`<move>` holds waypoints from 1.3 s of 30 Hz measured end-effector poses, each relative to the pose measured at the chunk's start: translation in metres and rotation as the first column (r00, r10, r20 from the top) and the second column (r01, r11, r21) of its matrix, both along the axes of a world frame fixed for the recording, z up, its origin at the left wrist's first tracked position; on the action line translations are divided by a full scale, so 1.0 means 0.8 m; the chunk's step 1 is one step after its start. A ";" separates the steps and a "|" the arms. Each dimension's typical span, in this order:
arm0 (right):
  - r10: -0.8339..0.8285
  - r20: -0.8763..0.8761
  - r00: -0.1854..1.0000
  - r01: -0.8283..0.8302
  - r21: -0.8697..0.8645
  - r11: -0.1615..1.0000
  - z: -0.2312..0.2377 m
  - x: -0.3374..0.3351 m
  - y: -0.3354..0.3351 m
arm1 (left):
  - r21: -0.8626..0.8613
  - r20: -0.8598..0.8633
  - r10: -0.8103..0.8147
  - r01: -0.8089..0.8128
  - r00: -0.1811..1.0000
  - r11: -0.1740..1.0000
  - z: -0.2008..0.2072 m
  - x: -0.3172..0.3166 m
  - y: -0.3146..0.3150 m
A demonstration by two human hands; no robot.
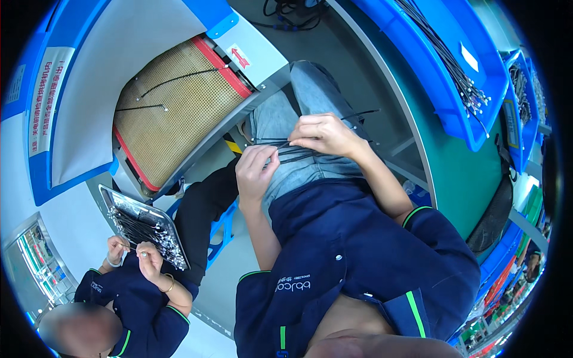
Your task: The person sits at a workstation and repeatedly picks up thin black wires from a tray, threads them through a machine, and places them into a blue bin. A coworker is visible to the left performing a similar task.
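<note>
Over my lap, my left hand (256, 172) is closed, thumb against the bent fingers, at the left part of some thin black cables. Slightly higher and to the right, my right hand (325, 135) pinches a black cable between thumb and forefinger. Several black cables (293, 159) lie across my jeans under and between both hands, their ends sticking out to the right past my right hand. Exactly which strand each hand grips is partly hidden by the fingers.
At upper left, a machine's mesh conveyor belt (179, 110) with red edges carries black cables. A blue tray (444, 65) of cables stands on the green table (459, 179) at right. To the left, a co-worker's hands (146, 258) work beside a metal tray (173, 230) of cables.
</note>
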State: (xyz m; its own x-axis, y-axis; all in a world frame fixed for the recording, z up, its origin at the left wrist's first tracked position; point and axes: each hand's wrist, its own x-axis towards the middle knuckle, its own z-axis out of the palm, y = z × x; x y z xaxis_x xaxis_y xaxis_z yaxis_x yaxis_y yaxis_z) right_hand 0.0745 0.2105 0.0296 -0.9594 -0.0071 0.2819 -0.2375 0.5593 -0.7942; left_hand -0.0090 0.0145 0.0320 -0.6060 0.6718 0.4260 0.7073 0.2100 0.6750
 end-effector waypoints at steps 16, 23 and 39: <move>-0.006 -0.084 0.996 0.010 0.052 0.999 -0.001 -0.002 -0.012 | -0.053 0.095 -0.033 0.038 0.995 0.998 0.005 -0.003 0.001; 0.012 -0.047 0.999 -0.010 0.033 0.999 0.006 -0.002 -0.014 | 0.008 0.002 -0.069 0.069 0.998 0.998 -0.002 -0.005 0.001; 0.015 0.050 0.999 -0.012 -0.069 0.998 0.002 0.002 -0.003 | -0.010 -0.037 -0.062 0.062 0.997 0.998 0.005 -0.006 0.003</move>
